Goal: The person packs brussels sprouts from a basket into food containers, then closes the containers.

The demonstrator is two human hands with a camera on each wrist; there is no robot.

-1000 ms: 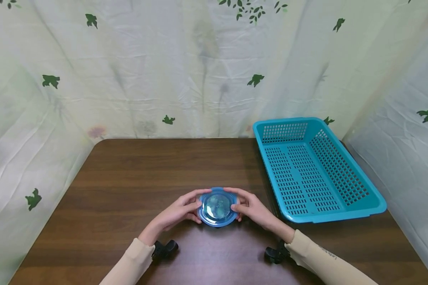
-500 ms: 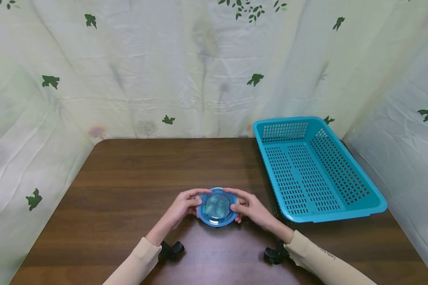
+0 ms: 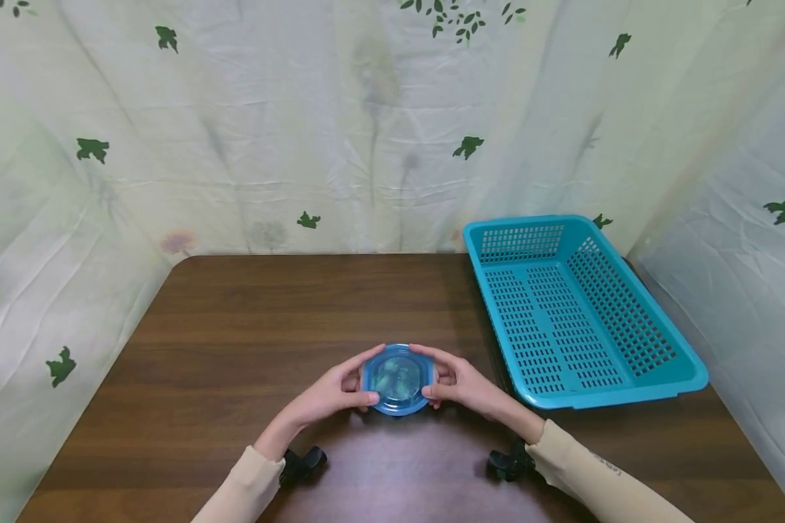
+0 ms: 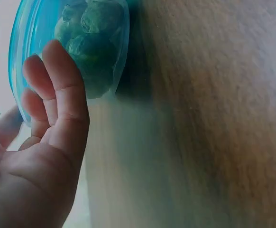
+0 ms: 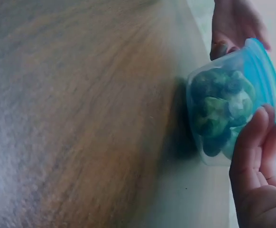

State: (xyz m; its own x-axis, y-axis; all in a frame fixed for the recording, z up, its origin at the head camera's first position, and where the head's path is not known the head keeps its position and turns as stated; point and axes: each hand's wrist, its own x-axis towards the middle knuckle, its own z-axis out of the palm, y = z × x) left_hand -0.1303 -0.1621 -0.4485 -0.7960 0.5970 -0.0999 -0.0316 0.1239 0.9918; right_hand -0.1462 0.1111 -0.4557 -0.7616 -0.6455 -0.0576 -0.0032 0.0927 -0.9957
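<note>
A round food container (image 3: 400, 378) with a translucent blue lid sits on the table in front of me. Through its clear wall, several green lumpy pieces (image 5: 213, 114) show in the right wrist view. My left hand (image 3: 327, 392) holds its left side, thumb on the near-left part of the lid rim and index finger at the far edge. Opposite it, my right hand (image 3: 466, 386) grips the right side the same way, thumb on the lid (image 5: 267, 71). In the left wrist view, the other fingers (image 4: 64, 90) lie along the container's wall.
A large turquoise plastic basket (image 3: 572, 327) with slotted sides stands at the right of the brown wooden table (image 3: 288, 312). A pale curtain (image 3: 248, 145) with leaf prints hangs behind and at both sides.
The left hand first shifted inward, then back out, and its thumb moved down the lid rim towards me. The right thumb slid slightly nearer too. The container stayed in place.
</note>
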